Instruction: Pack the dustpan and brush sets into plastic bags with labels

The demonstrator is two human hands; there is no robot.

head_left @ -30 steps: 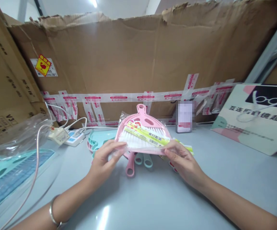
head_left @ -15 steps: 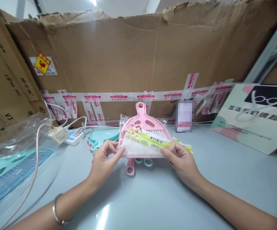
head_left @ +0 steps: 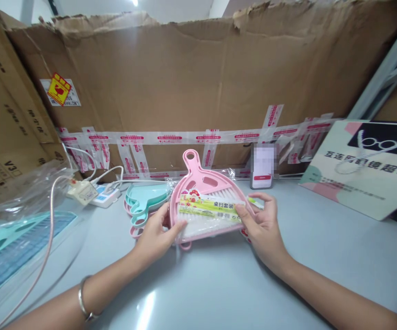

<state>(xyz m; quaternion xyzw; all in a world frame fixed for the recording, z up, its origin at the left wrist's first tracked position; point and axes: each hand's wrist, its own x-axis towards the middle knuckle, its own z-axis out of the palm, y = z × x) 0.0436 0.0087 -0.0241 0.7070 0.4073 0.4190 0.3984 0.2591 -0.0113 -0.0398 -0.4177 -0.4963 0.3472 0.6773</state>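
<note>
A pink dustpan-and-brush set (head_left: 205, 183) in clear plastic is held up above the table, its ringed handle pointing away and tilted a little left. Across its white bristles lies a yellow-green printed label (head_left: 207, 206) with red mushrooms. My left hand (head_left: 159, 231) grips the left edge, thumb on top. My right hand (head_left: 262, 227) pinches the right edge, its thumb on the label's end. Behind my left hand rest teal dustpans (head_left: 146, 199), with pink ones partly showing under them. Part of another pink handle peeks out below the held set; the rest is hidden.
At the left lies a bagged teal dustpan set (head_left: 23, 247), with a cable (head_left: 51, 229) crossing over it. A power strip (head_left: 105, 196) sits behind. A phone (head_left: 262, 172) stands against the large carton (head_left: 198, 82). A printed bag (head_left: 360, 169) leans at the right.
The pink set has tilted, its handle swinging left and its lower edge coming nearer. Both hands keep hold; my right thumb has shifted up onto the label's end.
</note>
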